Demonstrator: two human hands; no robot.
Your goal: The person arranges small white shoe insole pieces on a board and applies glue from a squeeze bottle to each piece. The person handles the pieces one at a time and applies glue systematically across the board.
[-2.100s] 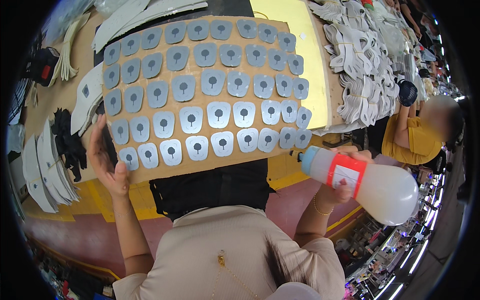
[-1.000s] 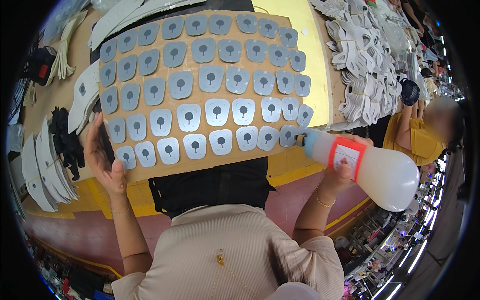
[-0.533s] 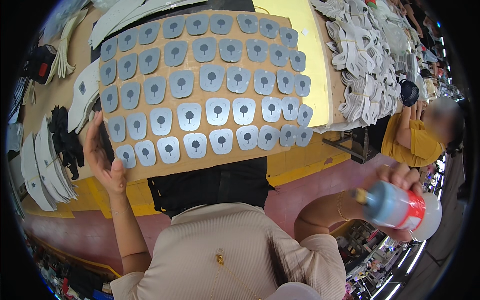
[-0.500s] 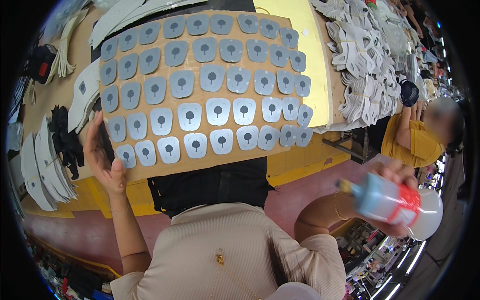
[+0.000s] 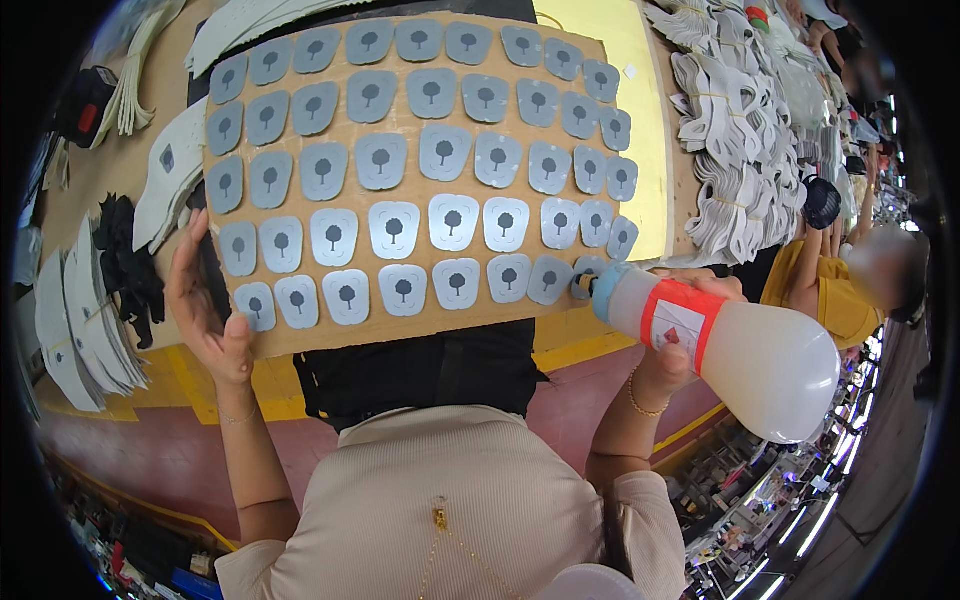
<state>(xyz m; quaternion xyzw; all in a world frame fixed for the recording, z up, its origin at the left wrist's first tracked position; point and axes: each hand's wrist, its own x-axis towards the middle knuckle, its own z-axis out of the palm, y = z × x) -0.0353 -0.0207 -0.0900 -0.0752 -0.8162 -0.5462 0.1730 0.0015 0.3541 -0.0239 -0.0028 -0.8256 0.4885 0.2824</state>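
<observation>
My right hand [image 5: 668, 366] is wrapped round a translucent plastic bottle [image 5: 775, 365] with a pale blue shoulder and a red label. The bottle lies tilted, its dark nozzle pointing left over a grey patch [image 5: 592, 266] at the near right corner of a cardboard sheet [image 5: 375, 335]. Whether the tip touches the patch cannot be made out. Rows of similar grey patches with a dark tree motif [image 5: 403, 290] cover the sheet. At the sheet's left edge rests my left hand [image 5: 208, 318], fingers stretched out, thumb apart at the near left corner.
Yellow sheeting [image 5: 645, 190] lies under the cardboard's right side. Bundles of white cut pieces [image 5: 725, 190] are heaped farther right. Left of the sheet are stacked white pieces [image 5: 90, 320] and black fabric strips [image 5: 125, 265]. A person in a yellow top [image 5: 840, 305] is at the far right.
My right hand has swung the bottle leftward and up, bringing its nozzle over the cardboard's near right corner. My left hand has stayed at the left edge.
</observation>
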